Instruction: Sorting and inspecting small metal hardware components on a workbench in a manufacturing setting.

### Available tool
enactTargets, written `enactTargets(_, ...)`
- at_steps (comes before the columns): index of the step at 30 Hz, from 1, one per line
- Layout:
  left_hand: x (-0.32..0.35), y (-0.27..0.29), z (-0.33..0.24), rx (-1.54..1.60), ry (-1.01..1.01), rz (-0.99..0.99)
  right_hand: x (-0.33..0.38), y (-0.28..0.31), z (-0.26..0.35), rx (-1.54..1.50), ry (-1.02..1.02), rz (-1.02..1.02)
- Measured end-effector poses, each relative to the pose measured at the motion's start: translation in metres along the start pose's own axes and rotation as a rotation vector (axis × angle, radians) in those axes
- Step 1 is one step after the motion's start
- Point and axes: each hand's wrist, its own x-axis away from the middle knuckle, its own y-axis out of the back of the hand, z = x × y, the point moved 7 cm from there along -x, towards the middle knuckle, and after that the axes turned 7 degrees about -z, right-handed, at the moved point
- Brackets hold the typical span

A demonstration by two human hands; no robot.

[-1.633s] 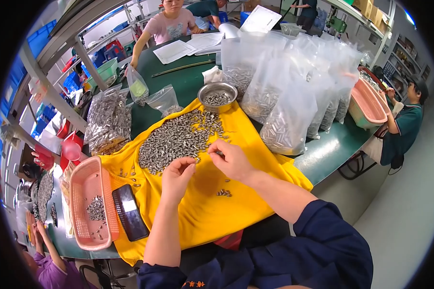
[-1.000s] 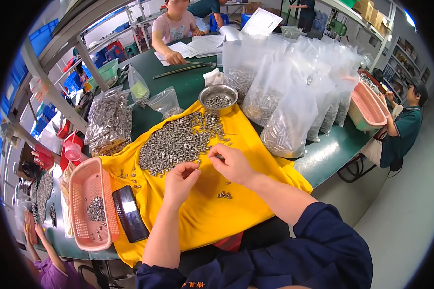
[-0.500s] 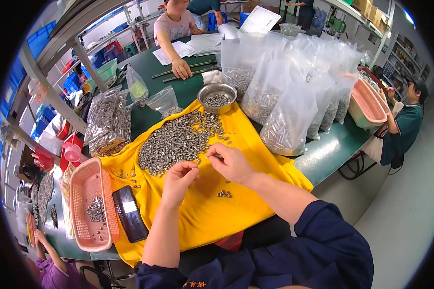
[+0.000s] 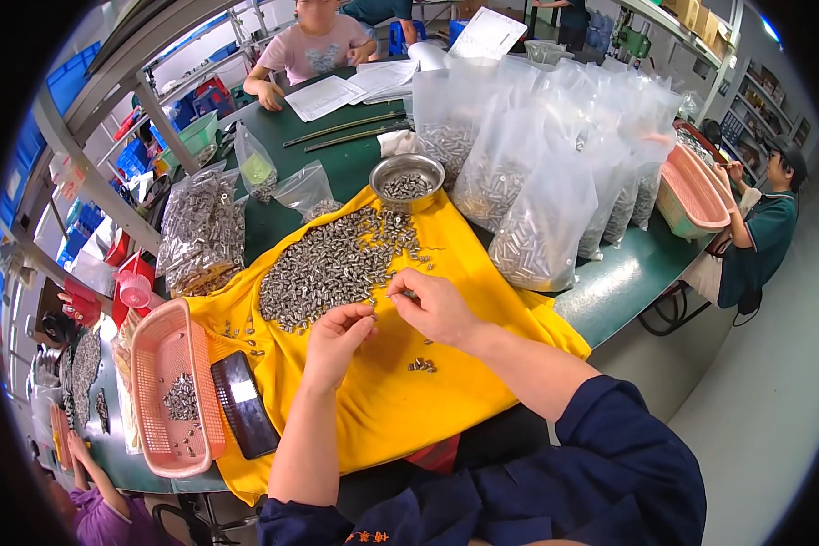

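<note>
My left hand (image 4: 338, 341) is closed in a pinch over the yellow cloth (image 4: 469, 382), just below a wide pile of small silvery metal parts (image 4: 323, 268). To its right, my right hand (image 4: 435, 308) also pinches, thumb against index finger, its tips a little apart from the left ones. Whatever sits between the fingertips of either hand is too small to make out. Several loose metal parts (image 4: 421, 365) lie on the cloth under my right forearm. At the far edge of the pile stands a steel bowl (image 4: 384, 193) holding more of them.
Bulging clear bags of metal parts (image 4: 537, 246) crowd the right side. On the left are a pink basket (image 4: 211, 400), a dark phone-like slab (image 4: 246, 405) and packed bags (image 4: 200, 227). A person in a pink shirt (image 4: 314, 50) sits across the green table (image 4: 341, 136).
Across the table, the person in pink has drawn the reaching hand back from the thin rods toward the left. My own hands have barely moved.
</note>
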Motion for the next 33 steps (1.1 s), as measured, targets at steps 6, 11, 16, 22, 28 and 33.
enactTargets(6, 0.0, -0.001, -0.003, 0.005, -0.03, -0.005, 0.001, 0.0, 0.002, -0.009, -0.014, 0.01)
enactTargets(11, 0.0, -0.002, -0.003, -0.012, -0.015, -0.002, 0.001, -0.002, -0.001, -0.02, 0.023, -0.004)
enactTargets(16, -0.002, -0.001, 0.0, -0.019, 0.003, -0.008, 0.0, -0.002, 0.0, -0.02, 0.025, -0.005)
enactTargets(22, -0.001, -0.003, 0.002, -0.037, -0.029, 0.025, 0.002, -0.002, 0.002, -0.016, 0.019, 0.009)
enactTargets(28, 0.004, -0.005, 0.004, -0.059, -0.023, 0.009, 0.006, -0.002, 0.002, -0.031, -0.01, 0.01)
enactTargets(33, -0.004, -0.001, 0.007, -0.135, -0.046, 0.002, 0.004, -0.004, -0.006, -0.015, 0.056, -0.043)
